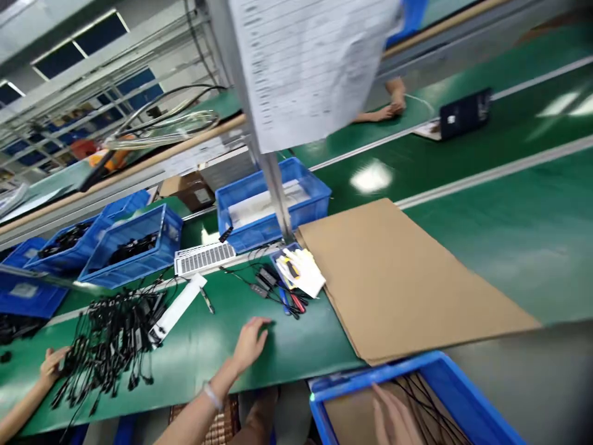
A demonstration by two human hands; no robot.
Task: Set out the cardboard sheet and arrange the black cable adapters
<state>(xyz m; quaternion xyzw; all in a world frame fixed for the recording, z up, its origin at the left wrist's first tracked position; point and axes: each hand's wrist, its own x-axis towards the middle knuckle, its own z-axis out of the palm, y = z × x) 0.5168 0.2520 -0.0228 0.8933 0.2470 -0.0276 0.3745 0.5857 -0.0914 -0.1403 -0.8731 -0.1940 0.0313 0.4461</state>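
My left hand point(250, 343) lies flat on the green table, fingers spread and holding nothing. It rests just short of a few black adapters with cords point(262, 281) and some pens point(291, 303). My right hand point(393, 420) is blurred and reaches into a blue bin point(370, 377) at the bottom right. Its fingers are stretched over the bin's cardboard liner, next to thin black cables point(428, 411). A big pile of black cables point(111, 340) lies to the left of my left hand.
A large cardboard sheet point(398, 278) covers the table on the right. Blue bins point(134, 247) stand at the back left, another point(273, 228) behind a metal post point(273, 179) carrying a printed sheet point(310, 62). A co-worker's hand point(50, 364) touches the cable pile. Another person's hands point(391, 105) work across the belt.
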